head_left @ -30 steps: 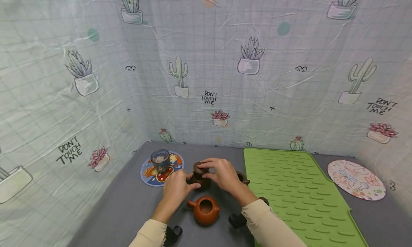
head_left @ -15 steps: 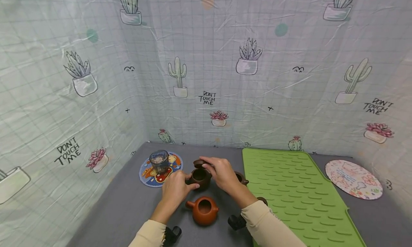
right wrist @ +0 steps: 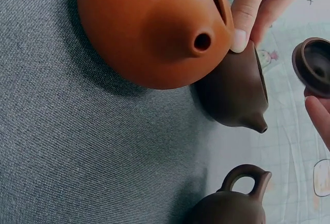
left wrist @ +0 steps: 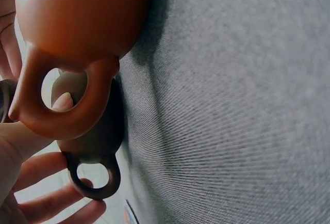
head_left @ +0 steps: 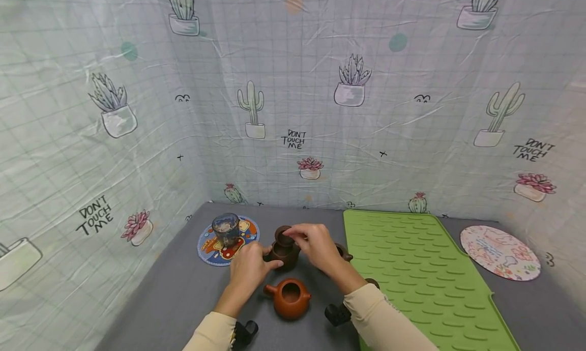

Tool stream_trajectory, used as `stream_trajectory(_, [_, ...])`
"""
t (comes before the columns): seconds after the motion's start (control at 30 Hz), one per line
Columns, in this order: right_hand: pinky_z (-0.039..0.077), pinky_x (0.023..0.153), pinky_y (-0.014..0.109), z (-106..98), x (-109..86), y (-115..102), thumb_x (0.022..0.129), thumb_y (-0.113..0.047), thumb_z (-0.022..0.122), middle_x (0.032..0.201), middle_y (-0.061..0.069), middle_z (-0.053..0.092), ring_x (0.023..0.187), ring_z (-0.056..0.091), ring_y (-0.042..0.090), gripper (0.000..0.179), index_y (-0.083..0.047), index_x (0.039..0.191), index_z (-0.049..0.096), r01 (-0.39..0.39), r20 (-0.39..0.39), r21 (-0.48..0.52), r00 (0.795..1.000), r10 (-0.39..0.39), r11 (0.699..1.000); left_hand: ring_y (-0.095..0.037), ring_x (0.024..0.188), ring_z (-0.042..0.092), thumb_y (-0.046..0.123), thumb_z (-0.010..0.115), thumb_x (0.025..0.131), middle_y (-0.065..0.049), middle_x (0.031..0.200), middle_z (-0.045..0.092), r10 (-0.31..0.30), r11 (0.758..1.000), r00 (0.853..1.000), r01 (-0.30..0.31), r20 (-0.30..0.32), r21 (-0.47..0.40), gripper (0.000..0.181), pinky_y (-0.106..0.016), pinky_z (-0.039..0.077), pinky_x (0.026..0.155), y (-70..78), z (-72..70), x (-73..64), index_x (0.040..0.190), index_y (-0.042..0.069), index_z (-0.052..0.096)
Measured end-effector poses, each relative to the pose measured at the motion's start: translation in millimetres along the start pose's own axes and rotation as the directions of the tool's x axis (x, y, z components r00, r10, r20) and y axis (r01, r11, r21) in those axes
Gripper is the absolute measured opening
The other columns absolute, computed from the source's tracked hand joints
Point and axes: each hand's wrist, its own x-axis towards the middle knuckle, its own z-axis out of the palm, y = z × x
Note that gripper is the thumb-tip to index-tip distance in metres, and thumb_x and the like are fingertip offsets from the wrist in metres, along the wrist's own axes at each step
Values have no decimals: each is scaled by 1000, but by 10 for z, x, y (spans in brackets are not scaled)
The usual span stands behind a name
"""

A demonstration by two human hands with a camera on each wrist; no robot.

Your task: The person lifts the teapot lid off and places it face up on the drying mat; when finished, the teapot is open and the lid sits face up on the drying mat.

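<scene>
My left hand (head_left: 249, 264) grips a small dark brown teapot (head_left: 288, 262), its thumb pressing on the body. In the left wrist view, fingers of that hand reach the teapot's ring handle (left wrist: 111, 185). Just above the teapot's uncovered mouth, my right hand (head_left: 317, 246) pinches a round dark lid (head_left: 283, 234). The right wrist view shows the lid's hollow underside and rim, clear of the pot. An orange-brown teapot (head_left: 293, 305) without a lid stands nearer to me, between my forearms, its handle to the left and its spout to the right.
Another dark teapot (right wrist: 229, 208) stands right of the held one, partly behind my right hand. A glass tumbler (head_left: 226, 229) sits on a colourful round mat (head_left: 206, 249) at the back left. To the right lie a green ridged mat (head_left: 412, 269) and a pink patterned round mat (head_left: 501, 252).
My right hand has turned and tilted the lid above the dark teapot; half a second ago it looked flatter, behind the mouth. My left hand has kept its grip on the teapot.
</scene>
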Motion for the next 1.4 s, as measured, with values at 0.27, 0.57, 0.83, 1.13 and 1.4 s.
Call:
stream_trajectory(0.27, [62,78,26,-61,-1,-6,92,-9,75,116,7,77,96,77,20,22,-15,113,80,-6,30,35,1000,4,999,-26,81,73,43,95,65,-4,105,81,22,1000,999,-22,-23,5,50,-36,54,60,-7,39,-1,106,18,83])
stream_trajectory(0.57, [61,77,20,-120,-4,8,92,-12,75,119,9,76,96,78,20,22,-13,114,79,-45,33,75,999,42,996,-31,102,75,38,93,71,-7,117,78,52,998,998,-53,-42,-32,37,-48,60,81,-32,67,-31,103,23,84])
stream_trajectory(0.83, [61,78,20,-159,1,22,88,-13,79,123,9,74,98,77,23,30,-13,118,78,-99,45,99,994,95,990,-30,104,73,35,92,73,-3,119,78,100,994,994,-102,-40,-42,30,-47,59,84,-31,62,-23,99,21,85])
stream_trajectory(1.13, [62,79,22,-207,4,7,88,-14,80,125,8,73,98,77,23,31,-14,118,78,-126,45,118,992,121,985,-29,100,74,35,92,73,2,117,79,112,993,993,-114,-35,-33,31,-44,58,77,-40,45,-18,100,22,85])
stream_trajectory(1.4, [61,79,21,-271,16,-11,87,-13,81,127,7,72,97,77,23,33,-14,119,77,-137,68,133,989,129,982,-28,97,74,36,92,72,3,115,79,119,992,992,-120,-42,-27,32,-41,57,72,-50,38,2,99,22,85])
